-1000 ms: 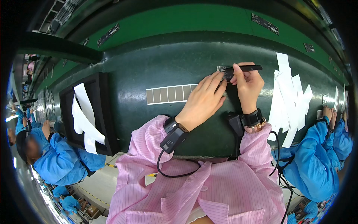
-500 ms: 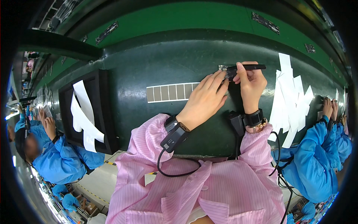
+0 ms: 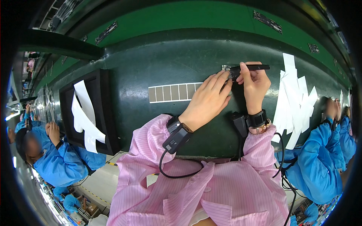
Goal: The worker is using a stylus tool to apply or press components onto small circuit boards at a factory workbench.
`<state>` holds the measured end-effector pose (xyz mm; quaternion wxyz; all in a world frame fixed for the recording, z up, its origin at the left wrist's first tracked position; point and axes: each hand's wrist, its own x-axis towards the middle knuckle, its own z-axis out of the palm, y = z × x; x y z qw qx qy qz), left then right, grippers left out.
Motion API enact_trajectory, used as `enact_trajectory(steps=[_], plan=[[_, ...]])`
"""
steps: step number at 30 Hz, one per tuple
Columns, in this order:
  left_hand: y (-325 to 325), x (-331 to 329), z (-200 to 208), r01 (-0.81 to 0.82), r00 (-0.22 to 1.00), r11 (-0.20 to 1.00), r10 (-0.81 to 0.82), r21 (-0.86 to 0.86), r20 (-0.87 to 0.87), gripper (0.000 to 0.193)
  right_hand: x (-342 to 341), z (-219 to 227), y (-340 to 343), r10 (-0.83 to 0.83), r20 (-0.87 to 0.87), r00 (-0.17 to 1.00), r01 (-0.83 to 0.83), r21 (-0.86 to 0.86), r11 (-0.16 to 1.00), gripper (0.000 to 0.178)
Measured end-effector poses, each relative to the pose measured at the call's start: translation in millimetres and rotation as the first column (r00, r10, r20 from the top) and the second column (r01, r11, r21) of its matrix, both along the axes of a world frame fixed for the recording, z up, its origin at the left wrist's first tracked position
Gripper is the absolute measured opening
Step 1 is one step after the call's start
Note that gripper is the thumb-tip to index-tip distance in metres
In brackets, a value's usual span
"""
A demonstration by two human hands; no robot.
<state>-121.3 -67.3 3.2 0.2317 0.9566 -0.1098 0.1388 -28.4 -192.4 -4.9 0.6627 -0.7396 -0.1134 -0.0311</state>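
My right hand (image 3: 254, 84) is closed around a black pen-like tool (image 3: 258, 67), thumb and fingers pinching it near its left end. That end meets a small dark circuit board (image 3: 225, 67) with shiny parts, lying on the bench. My left hand (image 3: 208, 100) lies palm down, its fingers stretched out, the fingertips resting on the board's near edge and covering part of it. Beneath that hand, a strip of grey-brown square stickers on white backing (image 3: 170, 93) runs out to the left; its right end is hidden.
On the left stands a black tray (image 3: 107, 113) holding curled white strips (image 3: 86, 101). White paper strips (image 3: 294, 100) are heaped at right. Beyond the bench, a green conveyor belt (image 3: 188, 15) carries circuit boards (image 3: 267, 22). Cables hang from both my wrists. Co-workers in blue sit on either side.
My hands, the tool and the board stay almost where they were. The co-worker at left has shifted their hands slightly, and boards on the belt have moved slightly left.
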Motion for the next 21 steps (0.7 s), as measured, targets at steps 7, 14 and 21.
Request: enact_trajectory(steps=[7, 14, 21], plan=[[0.2, -1.0, -2.1, 0.002, 1.0, 1.0, -0.002, 0.001, -0.004, 0.049, -0.9, -2.3, -0.3, -0.006, -0.001, 1.0, 0.006, -0.008, 1.0, 0.011], [-0.1, 2.2, 0.5, 0.001, 1.0, 1.0, -0.002, -0.015, -0.011, 0.047, 2.5, -1.7, -2.0, -0.013, -0.013, 1.0, 0.012, -0.023, 1.0, 0.01], [-1.8, 11.1, 13.5, -0.014, 1.0, 0.997, 0.014, 0.082, -0.008, 0.039, 7.5, 9.0, -9.3, -0.061, -0.045, 0.997, 0.062, 0.029, 0.998, 0.012]])
